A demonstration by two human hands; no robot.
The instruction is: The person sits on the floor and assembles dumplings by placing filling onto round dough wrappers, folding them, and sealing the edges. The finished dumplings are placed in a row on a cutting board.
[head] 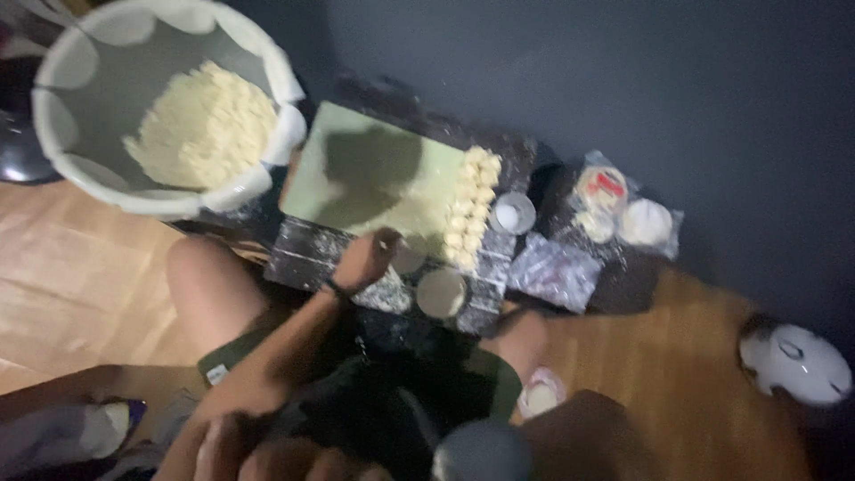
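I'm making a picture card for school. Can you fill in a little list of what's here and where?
Place: wooden floor by a dark wall
Big bowl: top left, holds pale dough pieces
Green board: middle, on a dark floured mat
Row of small dough balls: board's right edge
Left hand: reaching to the board's near edge
Right hand: out of sight
Plastic bags: right of board

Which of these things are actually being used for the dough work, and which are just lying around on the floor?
In use:
left hand on the green board
rows of small dough pieces
flat dough round
big bowl of pale pieces

Lying about:
clear plastic bags
bagged packets
white rounded object
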